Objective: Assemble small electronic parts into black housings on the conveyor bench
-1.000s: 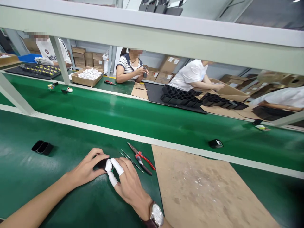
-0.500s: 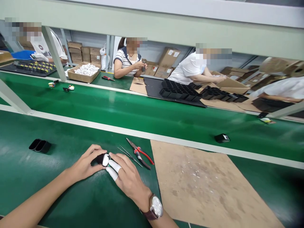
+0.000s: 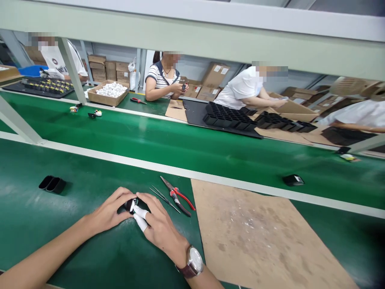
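My left hand (image 3: 112,213) is closed around a small black plastic housing (image 3: 128,206), its thumb and fingers on opposite sides. At the mouth of the housing sits a white piece (image 3: 132,205) with a bit of green circuit board beside it. My right hand (image 3: 159,224) grips that white piece, two of its fingers covered by white finger cots. Much of the piece is hidden by the fingers. Just right of my hands lie metal tweezers (image 3: 165,198) and red-and-black long-nose pliers (image 3: 177,195), both untouched.
Two black housings (image 3: 52,184) stand on the bench at left; a cardboard sheet (image 3: 258,233) covers its right. The green conveyor belt (image 3: 168,142) beyond carries a black housing (image 3: 293,180) and small assemblies (image 3: 95,114). Co-workers sit opposite, near a box (image 3: 112,99) of white parts.
Less of the white piece shows, and it sits deeper in the housing between my hands. Items on the belt have shifted right.
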{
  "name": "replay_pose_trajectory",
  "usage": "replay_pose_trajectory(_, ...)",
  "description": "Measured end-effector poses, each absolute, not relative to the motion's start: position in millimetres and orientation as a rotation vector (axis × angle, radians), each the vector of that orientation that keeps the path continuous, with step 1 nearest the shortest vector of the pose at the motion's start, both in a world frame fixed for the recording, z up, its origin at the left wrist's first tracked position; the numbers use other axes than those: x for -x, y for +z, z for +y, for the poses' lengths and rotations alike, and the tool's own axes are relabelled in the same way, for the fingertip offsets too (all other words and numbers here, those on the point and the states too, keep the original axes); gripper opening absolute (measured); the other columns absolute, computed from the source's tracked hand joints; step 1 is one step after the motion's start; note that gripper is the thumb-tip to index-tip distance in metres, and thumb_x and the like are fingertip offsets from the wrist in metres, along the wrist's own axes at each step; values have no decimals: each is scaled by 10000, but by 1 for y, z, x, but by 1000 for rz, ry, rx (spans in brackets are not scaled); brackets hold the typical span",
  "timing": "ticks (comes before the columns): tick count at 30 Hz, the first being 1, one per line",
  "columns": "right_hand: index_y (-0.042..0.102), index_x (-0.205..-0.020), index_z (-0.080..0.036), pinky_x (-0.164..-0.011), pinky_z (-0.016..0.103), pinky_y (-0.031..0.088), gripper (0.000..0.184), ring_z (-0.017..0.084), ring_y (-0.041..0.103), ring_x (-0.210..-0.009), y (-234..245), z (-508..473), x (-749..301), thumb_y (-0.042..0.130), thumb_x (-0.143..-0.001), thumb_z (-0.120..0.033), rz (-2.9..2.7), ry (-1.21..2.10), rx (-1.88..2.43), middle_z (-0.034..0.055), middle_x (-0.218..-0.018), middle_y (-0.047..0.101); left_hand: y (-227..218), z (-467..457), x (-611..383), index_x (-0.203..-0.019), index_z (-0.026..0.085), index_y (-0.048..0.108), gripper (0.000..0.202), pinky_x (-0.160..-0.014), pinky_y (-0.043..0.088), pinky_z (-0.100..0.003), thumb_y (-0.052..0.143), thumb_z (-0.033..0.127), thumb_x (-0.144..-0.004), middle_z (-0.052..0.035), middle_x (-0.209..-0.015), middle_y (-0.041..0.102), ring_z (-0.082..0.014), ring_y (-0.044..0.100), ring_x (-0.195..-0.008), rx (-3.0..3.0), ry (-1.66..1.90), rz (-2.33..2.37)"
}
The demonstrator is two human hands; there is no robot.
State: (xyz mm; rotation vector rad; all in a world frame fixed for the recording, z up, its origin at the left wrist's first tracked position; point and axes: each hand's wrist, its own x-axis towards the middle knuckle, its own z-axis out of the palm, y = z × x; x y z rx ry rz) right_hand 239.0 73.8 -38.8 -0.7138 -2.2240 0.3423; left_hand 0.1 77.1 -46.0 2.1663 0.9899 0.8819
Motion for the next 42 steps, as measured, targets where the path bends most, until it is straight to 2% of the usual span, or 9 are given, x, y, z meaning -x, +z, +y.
replay_pose_trajectory(6,588,-1341,-198,-1039,499,600,374,286,604,-1286,-38,76,-241,623,-985,-91,-2172,349,688,157,-1363,640,-49,81,-1,-1485,287,517,447,-1138,527,-482,628,340,-1055,-124,-1465,593,-299,581,-1367,-2160,766,989)
replay_pose_trajectory(12,596,-1335,-157,-919,480,626,375,289,611,-1118,-37,74,-240,559,-974,-62,-2314,278,835,182,-1283,611,-41,78,-1,-1290,271,619,244,-1006,571,-373,620,292,-1047,-63,-1250,686,-223,676,-1163,-2084,723,1076)
replay_pose_trajectory(21,633,-1223,-144,-863,472,602,354,285,580,-1044,-41,74,-238,506,-919,-14,-2398,150,816,174,-1255,622,-44,78,2,-1282,287,608,271,-1004,552,-351,654,265,-1016,-35,-1226,677,-202,667,-1148,-2064,726,1094)
replay_pose_trajectory(24,613,-1274,-150,-837,452,596,322,276,603,-1003,-39,74,-238,513,-979,-69,-2372,157,826,157,-1217,648,-44,78,1,-1281,276,609,277,-996,563,-351,658,255,-1009,-41,-1223,685,-207,673,-1141,-2089,740,1089)
replay_pose_trajectory(27,476,-1473,-144,-845,424,599,426,262,636,-989,-35,78,-245,532,-1053,-186,-2290,202,902,136,-1149,675,-42,78,0,-1293,274,610,296,-993,574,-357,648,223,-1004,-47,-1221,692,-212,681,-1136,-2120,755,1094)
replay_pose_trajectory(29,449,-1498,-137,-896,457,590,453,286,645,-1038,-32,83,-253,542,-1067,-243,-2234,87,1047,148,-1159,675,-41,77,0,-1350,277,586,354,-1004,578,-368,647,215,-1007,-58,-1251,689,-220,680,-1158,-2141,759,1111)
replay_pose_trajectory(34,559,-1373,-76,-904,550,567,354,351,627,-1027,-40,95,-270,499,-1059,-227,-2270,-249,1385,191,-1097,668,-44,78,3,-1351,281,613,345,-1065,556,-401,688,251,-1015,-100,-1403,620,-250,645,-1259,-2294,853,1009)
replay_pose_trajectory(38,656,-1158,-126,-884,479,559,351,301,604,-955,-48,93,-269,444,-920,20,-2410,-203,1368,127,-987,649,-49,80,3,-1208,251,676,189,-950,586,-327,640,177,-1038,-100,-1324,652,-206,696,-1130,-2364,981,879)
replay_pose_trajectory(42,650,-1082,-151,-739,379,540,314,249,586,-888,-42,87,-262,430,-933,16,-2371,-93,1186,109,-1018,638,-51,79,0,-1221,237,654,175,-967,586,-319,599,188,-1062,-102,-1327,661,-201,701,-1142,-2319,930,922)
